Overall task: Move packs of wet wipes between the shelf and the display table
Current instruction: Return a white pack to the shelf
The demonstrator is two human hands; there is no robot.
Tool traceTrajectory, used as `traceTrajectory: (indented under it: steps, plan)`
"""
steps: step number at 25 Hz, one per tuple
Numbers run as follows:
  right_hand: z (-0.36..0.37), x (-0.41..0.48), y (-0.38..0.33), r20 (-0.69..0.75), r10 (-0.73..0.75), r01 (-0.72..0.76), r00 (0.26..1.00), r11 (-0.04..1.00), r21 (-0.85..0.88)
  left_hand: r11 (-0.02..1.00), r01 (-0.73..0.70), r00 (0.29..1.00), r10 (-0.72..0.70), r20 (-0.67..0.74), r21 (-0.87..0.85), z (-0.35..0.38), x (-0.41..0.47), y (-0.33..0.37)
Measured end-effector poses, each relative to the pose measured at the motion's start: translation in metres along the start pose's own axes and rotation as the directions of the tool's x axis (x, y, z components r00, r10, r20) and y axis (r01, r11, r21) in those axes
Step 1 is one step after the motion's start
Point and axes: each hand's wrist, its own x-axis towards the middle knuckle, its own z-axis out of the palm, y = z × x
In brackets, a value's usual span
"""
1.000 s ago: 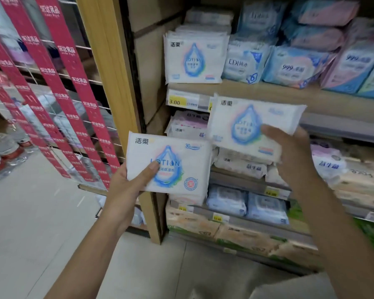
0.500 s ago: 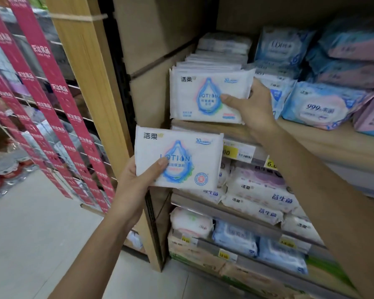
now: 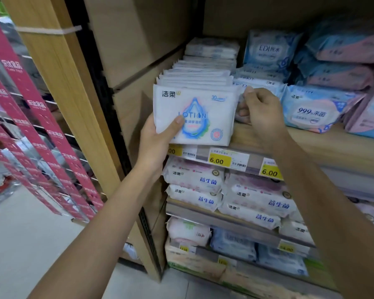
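1. Progress, as a judgement: the person is in the middle of a transfer at the shelf (image 3: 311, 145). One white LOTION pack (image 3: 205, 104) stands upright against the front of the row of matching packs (image 3: 199, 76) at the shelf's left end. It is not yet released, so this placing looks nearly done rather than finished. The display table is not in view, so how many packs remain to be moved cannot be told.
2. To the far left hang pink banner strips (image 3: 30, 108), well apart from the work.
3. The left hand (image 3: 158, 137) grips the LOTION pack by its lower left corner. The thumb lies across the printed front and the fingers are hidden behind the pack. The pack's bottom edge sits just above the price tags (image 3: 219, 160).
4. The right hand (image 3: 261, 111) is at the pack's right edge with its fingers curled in, thumb tip up by the top corner. Whether it pinches a side seam or only steadies the row cannot be told.
5. Further right lie blue 999 packs (image 3: 311, 108), untouched.
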Motion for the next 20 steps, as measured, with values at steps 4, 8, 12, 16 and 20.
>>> traceTrajectory:
  steps: [4, 8, 12, 16, 20]
  plan:
    - [0.001, -0.031, 0.002, 0.15, 0.004, -0.016, 0.989, 0.997, 0.076, 0.945, -0.141, 0.985, 0.164, -0.052, 0.294, 0.017, 0.02, -0.002]
    - [0.014, -0.041, 0.006, 0.172, -0.015, 0.016, 0.985, 1.0, -0.01, 0.426, -0.193, 0.879, 0.476, -0.037, 0.884, 0.019, 0.025, -0.012]
    - [0.019, -0.042, 0.002, 0.143, -0.03, 0.053, 0.989, 0.986, -0.158, 0.579, -0.128, 0.947, 0.312, -0.073, 0.805, 0.018, 0.033, -0.016]
    - [0.032, -0.039, 0.0, 0.086, -0.062, 0.082, 0.994, 0.962, -0.259, 0.639, -0.079, 0.976, 0.204, -0.07, 0.765, 0.015, 0.046, -0.007]
    - [0.051, -0.033, 0.0, 0.025, -0.113, 0.114, 0.993, 0.912, -0.394, 0.631, -0.063, 0.976, 0.2, -0.084, 0.773, 0.009, 0.059, -0.003]
